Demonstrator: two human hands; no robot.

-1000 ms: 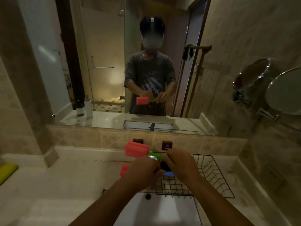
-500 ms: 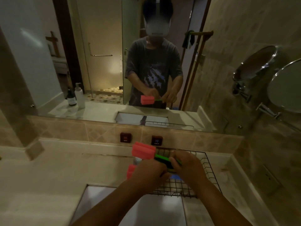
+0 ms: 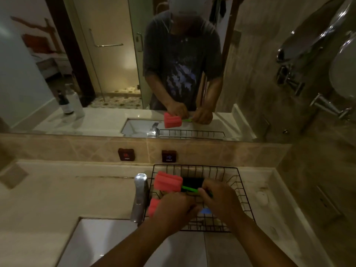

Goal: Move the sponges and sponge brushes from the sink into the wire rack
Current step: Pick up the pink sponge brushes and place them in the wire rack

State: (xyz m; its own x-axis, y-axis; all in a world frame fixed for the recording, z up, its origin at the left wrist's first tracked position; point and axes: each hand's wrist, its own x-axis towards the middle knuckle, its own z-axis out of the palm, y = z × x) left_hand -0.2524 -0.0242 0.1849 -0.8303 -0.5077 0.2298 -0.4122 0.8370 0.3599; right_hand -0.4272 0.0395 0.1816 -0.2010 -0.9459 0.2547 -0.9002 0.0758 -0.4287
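A sponge brush with a ribbed pink head [image 3: 168, 181] and a green handle hangs over the black wire rack [image 3: 234, 179]. My right hand [image 3: 216, 201] grips that green handle. My left hand [image 3: 174, 209] is closed on a second pink sponge brush [image 3: 153, 207], whose head sticks out left by the rack's left edge. A dark sponge [image 3: 192, 182] and something blue [image 3: 205, 210] lie in the rack, partly hidden by my hands. The white sink [image 3: 100, 241] sits at the lower left.
A chrome tap [image 3: 139, 197] stands between sink and rack. Hot and cold buttons [image 3: 126, 154] sit on the tiled backsplash. A wall mirror fills the back, reflecting a person, bottles and the counter. Round shaving mirrors [image 3: 308, 45] jut from the right wall.
The view has tilted down and closer to the counter. Both hands with the two pink sponge brushes have come lower over the rack's left part.
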